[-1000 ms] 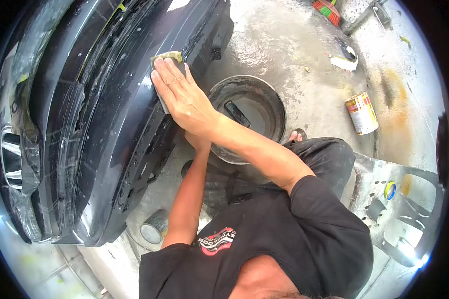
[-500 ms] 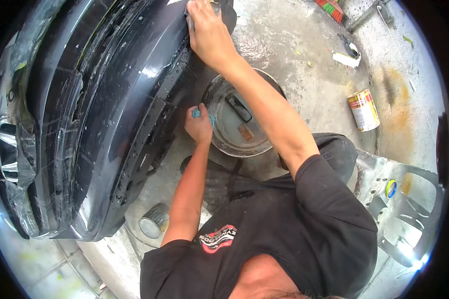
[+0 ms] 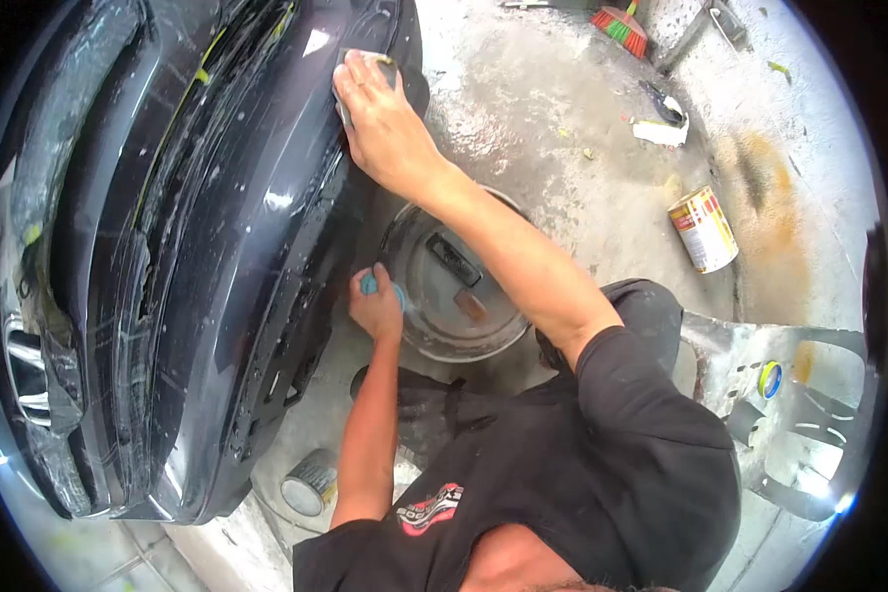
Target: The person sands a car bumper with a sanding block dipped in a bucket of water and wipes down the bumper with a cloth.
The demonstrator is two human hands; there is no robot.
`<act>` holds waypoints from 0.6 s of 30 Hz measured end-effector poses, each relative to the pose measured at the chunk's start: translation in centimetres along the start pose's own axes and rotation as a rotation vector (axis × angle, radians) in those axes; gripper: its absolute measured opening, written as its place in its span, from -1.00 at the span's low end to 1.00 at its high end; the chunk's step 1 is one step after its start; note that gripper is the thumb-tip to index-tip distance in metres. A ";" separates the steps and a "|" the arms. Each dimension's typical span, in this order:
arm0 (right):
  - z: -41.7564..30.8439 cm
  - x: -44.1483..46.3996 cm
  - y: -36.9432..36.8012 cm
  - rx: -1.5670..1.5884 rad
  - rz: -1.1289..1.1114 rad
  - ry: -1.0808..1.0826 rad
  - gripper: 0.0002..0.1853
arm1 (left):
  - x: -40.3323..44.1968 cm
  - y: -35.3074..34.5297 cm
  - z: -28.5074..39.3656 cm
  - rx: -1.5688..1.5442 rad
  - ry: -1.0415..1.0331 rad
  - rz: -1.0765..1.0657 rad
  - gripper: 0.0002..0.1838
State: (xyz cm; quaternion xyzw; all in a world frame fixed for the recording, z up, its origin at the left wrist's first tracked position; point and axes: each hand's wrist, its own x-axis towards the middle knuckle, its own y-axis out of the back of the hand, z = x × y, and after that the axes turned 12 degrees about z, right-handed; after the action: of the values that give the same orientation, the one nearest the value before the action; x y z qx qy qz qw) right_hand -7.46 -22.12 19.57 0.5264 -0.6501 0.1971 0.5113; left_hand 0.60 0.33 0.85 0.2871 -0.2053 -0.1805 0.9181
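Observation:
A dark, wet car bumper [image 3: 252, 247] fills the left side of the head view, with water drops on its surface. My right hand [image 3: 385, 128] presses a thin grey sheet, apparently sandpaper [image 3: 342, 111], flat against the bumper's upper part. Most of the sheet is hidden under the palm and fingers. Lower down, my left hand [image 3: 377, 308] is closed around a bunched light-blue cloth [image 3: 369, 284], beside the bumper's lower edge and the rim of a round tub [image 3: 461, 355]. Inside the tub are a dark rectangular block [image 3: 454, 259] and a small brown block [image 3: 471, 305] in cloudy water.
A paint can [image 3: 703, 230] stands by the wall at right, and another can [image 3: 309, 482] lies near my left elbow. Farther back are a broom head [image 3: 620, 32] and a white scrap [image 3: 659, 131]. A roll of tape [image 3: 771, 380] rests on a pale panel [image 3: 735, 340] at right.
The view has tilted, so the bumper, tub and both hands appear lower. My right hand keeps the sheet on nearly the same bumper area; my left still grips the cloth.

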 end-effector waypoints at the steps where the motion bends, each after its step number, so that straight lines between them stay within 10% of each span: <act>1: 0.6 0.3 0.3 0.023 -0.003 0.029 -0.42 | -0.2 -0.3 -0.2 0.006 -0.038 0.033 -0.59; 5: 8.2 9.6 -1.7 0.080 -0.058 -0.192 -0.79 | -0.2 0.2 0.7 -0.051 -0.123 0.035 -0.61; 12: 5.3 3.5 -1.6 0.123 0.029 -0.023 -0.36 | -0.2 0.5 1.0 -0.021 -0.202 -0.004 -0.60; 15: 9.8 10.1 -4.5 0.124 0.121 -0.064 -0.75 | -0.3 0.7 1.5 -0.007 -0.262 -0.003 -0.59; 18: 10.5 12.1 -2.6 0.326 0.110 -0.330 -0.66 | -0.5 0.9 1.2 0.031 -0.399 0.022 -0.58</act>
State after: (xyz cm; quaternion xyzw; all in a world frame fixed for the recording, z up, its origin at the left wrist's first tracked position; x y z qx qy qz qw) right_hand -9.01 -37.28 25.13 0.5908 -0.7121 0.2385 0.2949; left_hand -0.25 0.69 2.17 0.2576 -0.3892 -0.2208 0.8564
